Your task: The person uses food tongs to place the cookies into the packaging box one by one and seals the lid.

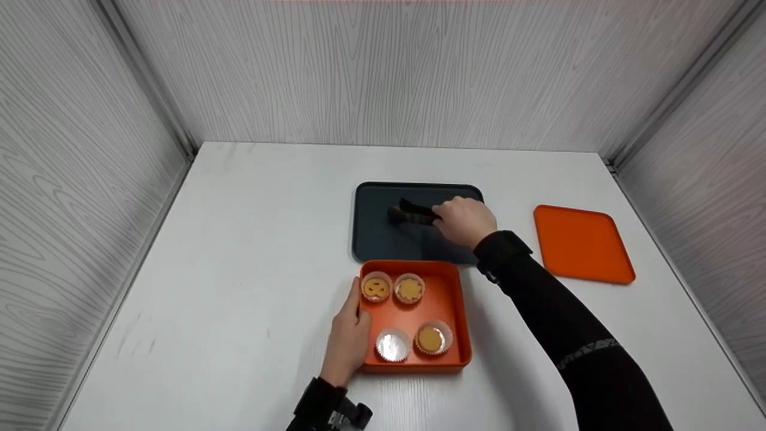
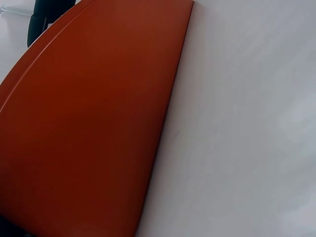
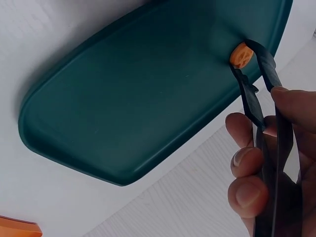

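My right hand (image 1: pixel 467 221) grips a pair of black tongs (image 3: pixel 280 123) over the dark green tray (image 1: pixel 372 242). Between the tong tips, in the right wrist view, is a small round golden biscuit (image 3: pixel 241 55) with a pattern on its face. At the left wall of the orange box (image 1: pixel 413 317), my left hand (image 1: pixel 348 341) holds the side, its thumb near the rim. Inside the box, two paper cups with biscuits (image 1: pixel 376 287) stand at the back. At the front are a cup without a biscuit (image 1: pixel 393 345) and a cup with a plain round biscuit (image 1: pixel 429 339).
A flat orange lid or tray (image 1: pixel 584 244) lies to the right, beyond my right forearm. The green tray sits directly behind the box on the white table (image 1: pixel 251 239). Grey wood-grain panels (image 1: pixel 371 72) enclose the table at the back and both sides.
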Tool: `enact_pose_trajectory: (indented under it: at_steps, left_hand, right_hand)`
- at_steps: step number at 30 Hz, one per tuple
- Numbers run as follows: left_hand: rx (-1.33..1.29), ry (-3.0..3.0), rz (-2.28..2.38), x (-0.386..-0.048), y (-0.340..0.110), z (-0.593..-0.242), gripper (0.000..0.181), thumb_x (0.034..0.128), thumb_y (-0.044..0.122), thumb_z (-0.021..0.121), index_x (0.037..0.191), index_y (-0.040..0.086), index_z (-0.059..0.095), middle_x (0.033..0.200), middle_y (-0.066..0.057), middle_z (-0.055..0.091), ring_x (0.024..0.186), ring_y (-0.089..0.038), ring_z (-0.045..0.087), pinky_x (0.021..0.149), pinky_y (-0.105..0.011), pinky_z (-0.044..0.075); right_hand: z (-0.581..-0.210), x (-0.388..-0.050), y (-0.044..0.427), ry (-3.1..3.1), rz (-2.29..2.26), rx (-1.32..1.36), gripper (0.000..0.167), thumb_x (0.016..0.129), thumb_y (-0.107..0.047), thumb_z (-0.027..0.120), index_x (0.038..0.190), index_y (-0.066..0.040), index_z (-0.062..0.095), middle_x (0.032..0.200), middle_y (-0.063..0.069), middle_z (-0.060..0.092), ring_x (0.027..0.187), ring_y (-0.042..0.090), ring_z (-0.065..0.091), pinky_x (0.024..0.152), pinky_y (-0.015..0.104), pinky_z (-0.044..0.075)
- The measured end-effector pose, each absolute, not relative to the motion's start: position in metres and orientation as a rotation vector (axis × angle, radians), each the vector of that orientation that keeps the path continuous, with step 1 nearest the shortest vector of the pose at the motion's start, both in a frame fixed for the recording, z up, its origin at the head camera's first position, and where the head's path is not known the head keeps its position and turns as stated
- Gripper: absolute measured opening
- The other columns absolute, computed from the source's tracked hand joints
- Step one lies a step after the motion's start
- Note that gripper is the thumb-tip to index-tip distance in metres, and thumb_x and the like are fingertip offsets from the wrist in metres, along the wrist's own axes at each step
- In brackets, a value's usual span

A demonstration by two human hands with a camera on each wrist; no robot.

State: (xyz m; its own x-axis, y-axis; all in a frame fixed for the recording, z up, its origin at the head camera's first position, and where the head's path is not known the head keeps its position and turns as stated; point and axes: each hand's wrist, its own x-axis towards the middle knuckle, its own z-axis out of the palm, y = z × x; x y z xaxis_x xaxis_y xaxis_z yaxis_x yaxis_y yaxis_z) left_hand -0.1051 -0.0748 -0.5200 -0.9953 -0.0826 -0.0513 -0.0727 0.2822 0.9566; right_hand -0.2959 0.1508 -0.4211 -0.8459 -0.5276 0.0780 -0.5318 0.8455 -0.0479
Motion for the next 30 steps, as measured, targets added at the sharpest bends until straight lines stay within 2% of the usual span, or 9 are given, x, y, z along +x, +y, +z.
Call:
enact_pose_trajectory:
  at_steps: [7, 11, 20, 24, 28, 30]
  left_hand:
    - [0.138, -2.511, -1.871, -0.105, -0.075, -0.520, 0.063, 0.1039, 0.011, 0.042, 0.163, 0.009, 0.023, 0.167, -0.007, 0.027, 0.151, -0.018, 0.028, 0.122, -0.045, 0.028]
    - [0.141, -2.518, -1.857, -0.105, -0.075, -0.521, 0.062, 0.1044, 0.011, 0.042, 0.163, 0.009, 0.023, 0.167, -0.007, 0.027, 0.151, -0.019, 0.028, 0.122, -0.045, 0.028]
    - [0.143, -2.506, -1.869, -0.106, -0.075, -0.521, 0.061, 0.1051, 0.010, 0.042, 0.163, 0.008, 0.023, 0.168, -0.007, 0.027, 0.153, -0.020, 0.024, 0.123, -0.046, 0.025]
    - [0.141, -2.510, -1.862, -0.106, -0.074, -0.520, 0.061, 0.1050, 0.010, 0.042, 0.163, 0.008, 0.023, 0.168, -0.007, 0.027, 0.153, -0.020, 0.024, 0.123, -0.045, 0.025]
    - [0.147, -2.513, -1.855, -0.106, -0.074, -0.520, 0.061, 0.1049, 0.010, 0.043, 0.163, 0.008, 0.024, 0.167, -0.008, 0.027, 0.153, -0.021, 0.026, 0.123, -0.045, 0.027]
    - [0.150, -2.516, -1.856, -0.106, -0.074, -0.521, 0.061, 0.1049, 0.010, 0.043, 0.163, 0.008, 0.024, 0.167, -0.008, 0.028, 0.152, -0.021, 0.026, 0.122, -0.046, 0.027]
  right_hand:
    - [-0.419, -0.287, 0.165, -2.944, 0.186, 0.853, 0.029, 0.099, -0.018, 0.067, 0.125, -0.007, 0.074, 0.092, 0.016, 0.074, 0.077, 0.032, 0.069, 0.072, 0.046, 0.057]
    - [-0.419, -0.280, 0.171, -2.951, 0.212, 0.842, 0.034, 0.099, -0.019, 0.067, 0.131, -0.008, 0.071, 0.097, 0.017, 0.076, 0.077, 0.031, 0.070, 0.071, 0.045, 0.058]
    - [-0.414, -0.276, 0.176, -3.009, 0.113, 0.881, 0.034, 0.098, -0.018, 0.068, 0.129, -0.005, 0.072, 0.112, 0.019, 0.075, 0.090, 0.033, 0.072, 0.081, 0.047, 0.059]
    - [-0.401, -0.276, 0.172, -3.074, 0.093, 0.869, 0.029, 0.096, -0.016, 0.068, 0.122, -0.005, 0.076, 0.110, 0.018, 0.075, 0.089, 0.033, 0.071, 0.080, 0.049, 0.058]
    - [-0.386, -0.276, 0.162, -3.144, 0.052, 0.855, 0.015, 0.095, -0.015, 0.067, 0.098, -0.006, 0.078, 0.086, 0.013, 0.072, 0.076, 0.028, 0.065, 0.067, 0.044, 0.054]
    - [-0.381, -0.276, 0.156, -3.169, 0.021, 0.852, 0.015, 0.095, -0.015, 0.067, 0.084, -0.006, 0.073, 0.070, 0.008, 0.061, 0.066, 0.024, 0.056, 0.059, 0.039, 0.047]
